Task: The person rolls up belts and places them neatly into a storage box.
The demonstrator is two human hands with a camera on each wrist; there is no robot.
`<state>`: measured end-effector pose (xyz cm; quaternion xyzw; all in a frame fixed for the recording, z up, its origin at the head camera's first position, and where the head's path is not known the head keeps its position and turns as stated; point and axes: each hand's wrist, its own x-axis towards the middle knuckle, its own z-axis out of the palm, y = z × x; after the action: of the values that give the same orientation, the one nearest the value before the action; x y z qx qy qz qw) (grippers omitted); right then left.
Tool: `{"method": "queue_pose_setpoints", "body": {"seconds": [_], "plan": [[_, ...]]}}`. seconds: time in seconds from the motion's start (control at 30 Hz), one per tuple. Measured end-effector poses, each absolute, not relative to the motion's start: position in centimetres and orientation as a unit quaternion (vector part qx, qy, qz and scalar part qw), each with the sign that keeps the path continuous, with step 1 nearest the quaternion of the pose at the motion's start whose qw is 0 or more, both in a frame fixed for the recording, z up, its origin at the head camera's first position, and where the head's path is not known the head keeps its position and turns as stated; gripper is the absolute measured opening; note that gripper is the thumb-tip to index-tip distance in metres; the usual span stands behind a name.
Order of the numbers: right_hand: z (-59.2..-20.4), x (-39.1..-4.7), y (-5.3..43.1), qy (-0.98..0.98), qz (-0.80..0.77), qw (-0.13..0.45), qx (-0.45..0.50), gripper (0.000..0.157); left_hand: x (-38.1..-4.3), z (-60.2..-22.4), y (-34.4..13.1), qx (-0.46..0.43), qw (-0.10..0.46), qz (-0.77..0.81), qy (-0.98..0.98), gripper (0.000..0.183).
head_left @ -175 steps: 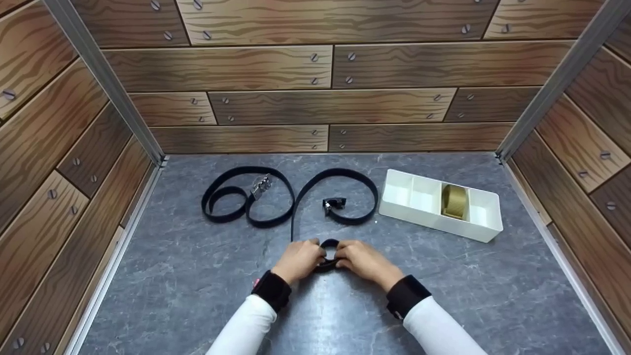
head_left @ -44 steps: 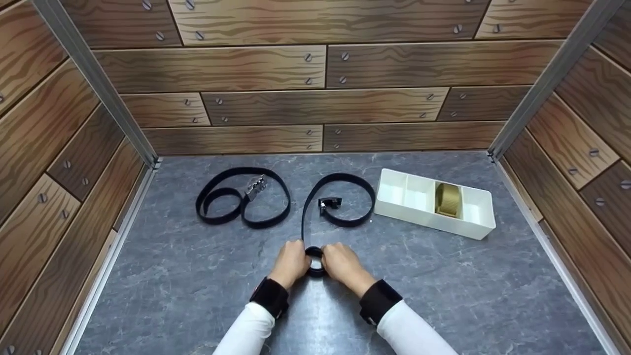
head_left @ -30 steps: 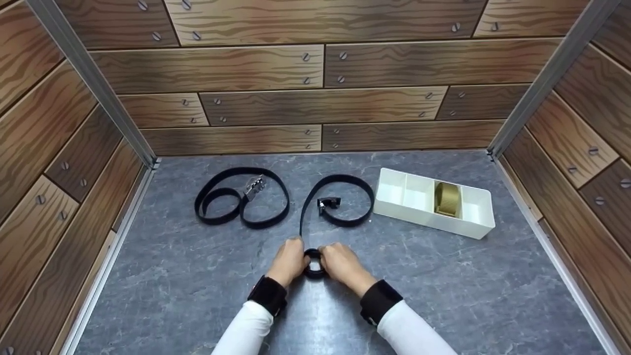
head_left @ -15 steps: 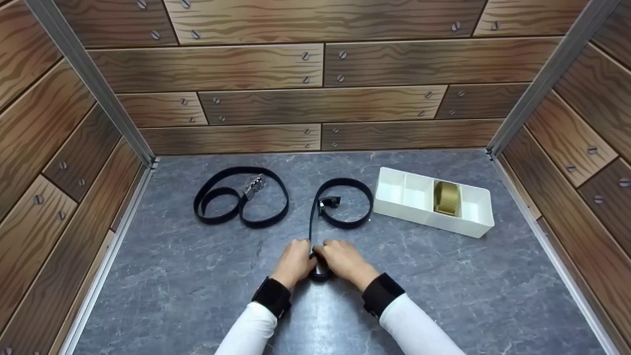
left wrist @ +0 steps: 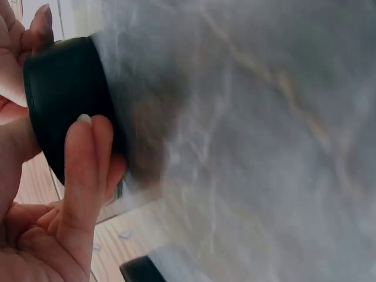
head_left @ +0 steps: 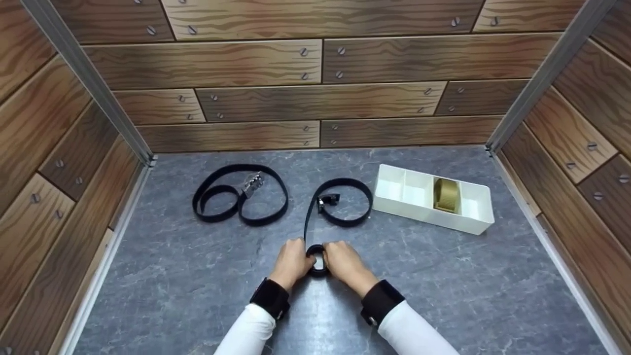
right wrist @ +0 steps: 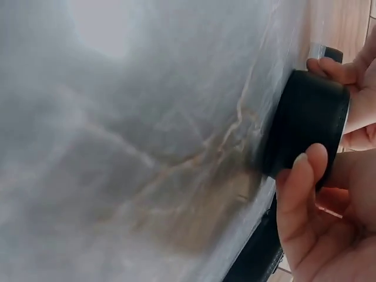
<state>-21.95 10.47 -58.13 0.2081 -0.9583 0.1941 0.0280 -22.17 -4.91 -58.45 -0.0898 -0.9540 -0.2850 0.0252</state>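
A black belt is partly rolled into a small upright coil [head_left: 318, 273] near the front middle of the table. My left hand [head_left: 291, 261] grips the coil's left side, and my right hand [head_left: 346, 264] grips its right side. In the left wrist view, fingers [left wrist: 85, 161] press the smooth outer face of the coil [left wrist: 70, 94]. The right wrist view shows fingertips [right wrist: 299, 170] curled on the same coil [right wrist: 308, 117]. From the coil, the strap runs away to a wide loop [head_left: 368, 199] ending at a dark, shiny buckle [head_left: 328, 200].
At the back left, a second black belt [head_left: 222, 170] lies on edge in loose curves with a silver buckle [head_left: 253, 183]. A white divided tray [head_left: 409, 209] stands at the right, with a rolled olive-gold strap [head_left: 447, 195] in one compartment. Wood-patterned walls [head_left: 246, 103] enclose the table.
The far loop of the held belt has become smaller as strap was drawn toward the hands. Both hands shifted slightly on the coil, which was squeezed narrow half a second ago and is rounder now.
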Motion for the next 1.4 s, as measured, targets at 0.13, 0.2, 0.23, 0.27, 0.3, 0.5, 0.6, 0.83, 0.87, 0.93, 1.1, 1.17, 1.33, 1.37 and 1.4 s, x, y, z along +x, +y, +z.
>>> {"method": "queue_pose_setpoints", "body": {"seconds": [0.13, 0.2, 0.23, 0.27, 0.3, 0.5, 0.6, 0.83, 0.87, 0.93, 1.1, 1.17, 1.33, 1.37, 1.4], "plan": [[-58.2, -22.3, 10.3, -0.951, 0.158, 0.029, 0.264, 0.010, -22.3, -58.4, -5.3, -0.090, 0.025, -0.282, -0.955, 0.021], [-58.2, -22.4, 10.1, -0.948, 0.150, 0.030, 0.279, 0.009, -22.4, -58.3, -5.3, -0.096, 0.025, -0.274, -0.956, 0.021], [-58.3, -22.5, 10.1, -0.947, 0.149, 0.030, 0.283, 0.009, -22.4, -58.2, -5.3, -0.098, 0.025, -0.271, -0.957, 0.019], [-58.3, -22.5, 10.1, -0.947, 0.152, 0.028, 0.282, 0.010, -22.4, -58.2, -5.3, -0.099, 0.022, -0.269, -0.958, 0.018], [-58.3, -22.5, 10.1, -0.947, 0.164, 0.022, 0.275, 0.012, -22.4, -58.1, -5.3, -0.099, 0.020, -0.268, -0.958, 0.016], [-58.1, -22.7, 10.7, -0.948, 0.281, 0.036, 0.148, 0.029, -22.5, -58.5, -5.4, -0.074, 0.053, -0.280, -0.956, 0.013], [-58.6, -22.9, 11.3, -0.945, 0.303, 0.065, 0.107, 0.044, -22.6, -58.5, -5.6, -0.065, 0.059, -0.287, -0.954, 0.013], [-58.3, -23.4, 14.6, -0.946, 0.301, 0.022, 0.118, 0.043, -23.3, -58.6, -7.2, -0.006, 0.047, -0.291, -0.955, 0.011], [-58.1, -23.6, 15.4, -0.945, 0.301, 0.022, 0.123, 0.041, -23.4, -58.6, -7.6, 0.003, 0.049, -0.291, -0.955, 0.012], [-57.7, -23.9, 17.0, -0.945, 0.300, 0.023, 0.131, 0.034, -23.6, -58.7, -8.3, 0.020, 0.054, -0.289, -0.956, 0.013], [-57.5, -25.2, 21.3, -0.946, 0.283, 0.035, 0.157, 0.024, -23.6, -58.6, -9.8, 0.058, 0.051, -0.289, -0.954, 0.017], [-57.4, -25.7, 22.7, -0.949, 0.272, 0.035, 0.154, 0.023, -23.6, -58.6, -10.1, 0.064, 0.047, -0.289, -0.954, 0.018], [-56.7, -26.4, 24.0, -0.961, 0.233, 0.025, 0.149, 0.019, -23.6, -58.4, -10.2, 0.067, 0.046, -0.277, -0.957, 0.020], [-56.5, -26.3, 23.8, -0.963, 0.218, 0.032, 0.152, 0.019, -23.6, -58.4, -10.2, 0.066, 0.047, -0.274, -0.958, 0.020], [-56.3, -26.2, 23.6, -0.966, 0.203, 0.042, 0.153, 0.018, -23.5, -58.4, -10.1, 0.066, 0.049, -0.271, -0.959, 0.020]]}}
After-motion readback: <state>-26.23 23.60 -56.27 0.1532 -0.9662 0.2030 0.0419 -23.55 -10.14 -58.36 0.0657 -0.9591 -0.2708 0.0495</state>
